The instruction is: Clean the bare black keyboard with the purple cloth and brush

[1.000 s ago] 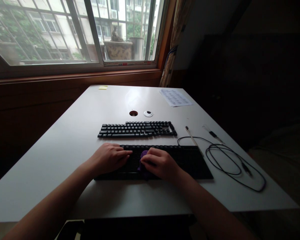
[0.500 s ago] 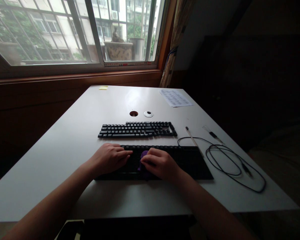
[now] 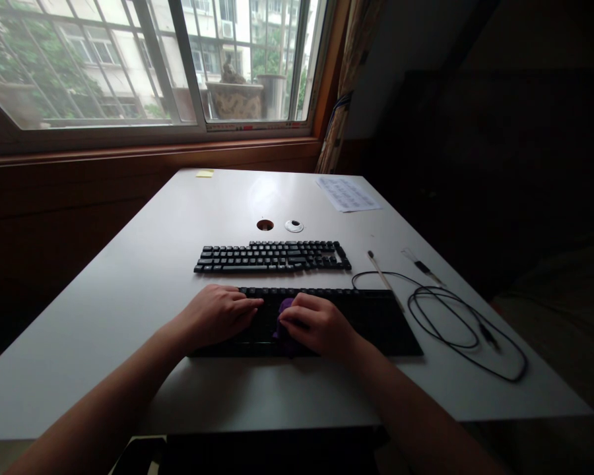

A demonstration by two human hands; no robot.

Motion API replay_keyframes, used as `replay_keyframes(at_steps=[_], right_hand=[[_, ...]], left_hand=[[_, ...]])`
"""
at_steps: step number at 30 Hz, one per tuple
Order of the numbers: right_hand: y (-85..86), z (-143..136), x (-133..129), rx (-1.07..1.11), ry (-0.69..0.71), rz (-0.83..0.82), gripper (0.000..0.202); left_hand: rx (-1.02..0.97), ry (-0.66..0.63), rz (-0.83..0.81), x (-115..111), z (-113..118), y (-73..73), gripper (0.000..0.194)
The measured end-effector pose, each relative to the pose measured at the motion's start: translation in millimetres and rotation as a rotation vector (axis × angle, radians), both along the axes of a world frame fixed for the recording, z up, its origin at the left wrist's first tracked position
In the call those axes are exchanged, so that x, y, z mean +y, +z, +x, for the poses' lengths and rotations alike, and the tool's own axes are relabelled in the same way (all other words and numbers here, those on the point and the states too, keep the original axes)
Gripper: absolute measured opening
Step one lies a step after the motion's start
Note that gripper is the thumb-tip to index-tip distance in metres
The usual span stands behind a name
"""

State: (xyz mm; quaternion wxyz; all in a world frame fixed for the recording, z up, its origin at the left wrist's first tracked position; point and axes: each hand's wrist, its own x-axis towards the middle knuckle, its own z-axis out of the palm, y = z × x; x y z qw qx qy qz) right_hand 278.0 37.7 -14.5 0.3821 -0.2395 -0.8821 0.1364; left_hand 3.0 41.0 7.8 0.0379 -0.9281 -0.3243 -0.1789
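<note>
A black keyboard body (image 3: 376, 323) lies near the front of the table, with a row of keycaps along its far edge and its main area dark and bare of caps. My left hand (image 3: 220, 313) rests on its left part, index finger stretched out to the right and nothing in the grasp. Bunched in the fingers of my right hand (image 3: 321, 323) is a purple cloth (image 3: 283, 310), pressed against the middle of the keyboard body. My right hand hides part of the cloth.
Just behind lie loose black keycaps (image 3: 272, 257), laid out in keyboard order. To the right are a thin brush-like stick (image 3: 377, 269), a coiled black cable (image 3: 468, 303) and a small wire-ended tool (image 3: 422, 266). Printed paper (image 3: 349, 193) and a cable hole (image 3: 265, 225) are farther back.
Hardly anything differs. Both hands stay in place on the keyboard body, and the purple cloth remains in my right hand.
</note>
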Motion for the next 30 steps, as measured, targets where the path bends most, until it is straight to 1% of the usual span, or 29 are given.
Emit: replay_keyframes(at_steps=[11,16,18,21,24,27,30], right_hand=[[-1.7,0.3,0.5,0.001,0.002,-0.001,0.008],[-1.5,0.2,0.9,0.006,0.004,0.004,0.008],[-1.0,0.3,0.9,0.013,0.003,0.010,0.008],[-0.4,0.6,0.9,0.016,-0.001,0.009,0.008],[-1.0,0.6,0.9,0.010,-0.002,0.001,0.007],[-1.8,0.4,0.7,0.020,-0.001,0.003,0.007],[-1.6,0.4,0.6,0.023,-0.003,0.006,0.007]], left_hand=[[0.000,-0.023,-0.007,0.1,0.5,0.8,0.029],[-0.024,-0.011,0.002,2.0,-0.9,-0.3,0.027],[-0.037,0.021,0.027,6.5,-4.1,0.8,0.026],[-0.045,0.140,0.046,19.9,-10.9,5.3,0.024],[-0.031,0.269,0.018,39.7,-17.0,11.7,0.026],[-0.001,0.318,-0.014,62.1,-19.1,16.6,0.027],[0.031,0.352,-0.021,84.0,-16.3,18.5,0.031]])
